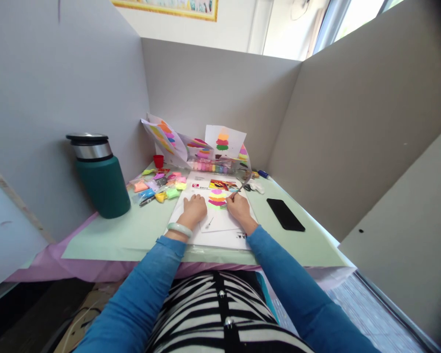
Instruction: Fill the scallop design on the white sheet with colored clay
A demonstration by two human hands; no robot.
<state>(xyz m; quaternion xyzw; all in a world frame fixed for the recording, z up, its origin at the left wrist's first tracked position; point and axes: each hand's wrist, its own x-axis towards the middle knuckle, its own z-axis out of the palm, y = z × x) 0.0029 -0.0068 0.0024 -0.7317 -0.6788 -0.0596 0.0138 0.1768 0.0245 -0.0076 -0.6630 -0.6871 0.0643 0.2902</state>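
Note:
My left hand (194,208) rests on a white sheet (220,223) on the green mat, fingers curled, a pale bangle on its wrist. It lies just left of a layered clay picture (217,198) in pink, yellow, red and green. My right hand (239,207) is closed on a thin stick-like tool (241,189) whose tip touches the right edge of that coloured picture. Both sleeves are blue.
A teal flask (99,176) stands at the left. Several small clay packets (161,189) lie left of the sheet, beside a red cup (158,161). Finished coloured sheets (224,141) lean on the back wall. A black phone (285,214) lies to the right. Grey partitions enclose the desk.

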